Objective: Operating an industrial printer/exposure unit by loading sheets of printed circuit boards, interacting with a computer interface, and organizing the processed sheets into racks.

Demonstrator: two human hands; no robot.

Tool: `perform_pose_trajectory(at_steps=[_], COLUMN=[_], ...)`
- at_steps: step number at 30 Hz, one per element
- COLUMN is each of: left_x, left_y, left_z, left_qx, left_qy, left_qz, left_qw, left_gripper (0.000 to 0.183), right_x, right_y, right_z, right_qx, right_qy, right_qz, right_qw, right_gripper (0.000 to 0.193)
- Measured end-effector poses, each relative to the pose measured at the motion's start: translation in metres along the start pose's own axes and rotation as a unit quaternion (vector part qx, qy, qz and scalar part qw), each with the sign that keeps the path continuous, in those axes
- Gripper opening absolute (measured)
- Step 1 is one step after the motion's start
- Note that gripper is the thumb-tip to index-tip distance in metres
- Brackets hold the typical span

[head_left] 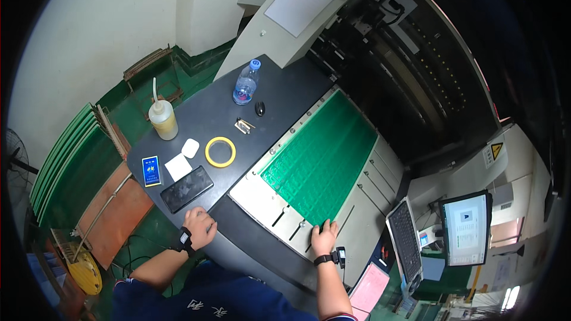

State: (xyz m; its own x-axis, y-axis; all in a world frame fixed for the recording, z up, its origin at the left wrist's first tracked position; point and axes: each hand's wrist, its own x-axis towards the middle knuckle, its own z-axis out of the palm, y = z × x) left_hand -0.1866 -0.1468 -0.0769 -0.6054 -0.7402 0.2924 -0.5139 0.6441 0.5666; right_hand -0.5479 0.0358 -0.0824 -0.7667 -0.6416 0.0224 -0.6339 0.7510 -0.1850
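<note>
My left hand [200, 226] rests at the near edge of the dark table, fingers slightly bent and apart, holding nothing. Just beyond it lies a black smartphone [187, 189]. My right hand [324, 239] touches the near corner of a green circuit panel [324, 160], its fingers apart. The panel lies flat on a pale metal machine bed [256, 202] with slots and small knobs. Both wrists wear dark bands with small devices. Whether the right fingertips press on the panel or on the bed beside it, I cannot tell.
On the dark table [205, 113] are a yellow tape roll [220, 152], a water bottle [245, 83], a squeeze bottle [163, 120], a black mouse [260, 109], a white case [190, 148] and a blue box [151, 171]. A keyboard [404, 241] and monitor [466, 229] stand right.
</note>
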Motion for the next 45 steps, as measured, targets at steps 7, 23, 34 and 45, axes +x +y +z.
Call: perform_pose_trajectory(at_steps=[7,23,34,45], left_x=[0.005,0.016,0.054,0.07], left_y=[0.008,-0.002,-0.054,-0.045], left_z=[-0.007,-0.015,-0.043,-0.034], left_qx=[0.013,-0.024,0.14,0.14], left_qy=[0.002,-0.038,-0.027,-0.002], left_qz=[0.004,0.013,-0.069,-0.037], left_qw=[1.0,0.999,0.987,0.989], left_gripper=[0.004,0.006,0.06,0.061], right_x=[0.011,-0.06,-0.217,-0.234], right_y=[0.015,0.056,0.092,0.103], right_z=[-0.017,-0.021,-0.021,-0.019], right_qx=[-0.009,0.142,0.093,0.082], right_qy=[-0.027,0.017,0.118,0.199], right_qz=[-0.073,-0.082,0.019,0.093], right_qw=[0.997,0.986,0.989,0.972], right_gripper=[0.049,0.049,0.027,0.016])
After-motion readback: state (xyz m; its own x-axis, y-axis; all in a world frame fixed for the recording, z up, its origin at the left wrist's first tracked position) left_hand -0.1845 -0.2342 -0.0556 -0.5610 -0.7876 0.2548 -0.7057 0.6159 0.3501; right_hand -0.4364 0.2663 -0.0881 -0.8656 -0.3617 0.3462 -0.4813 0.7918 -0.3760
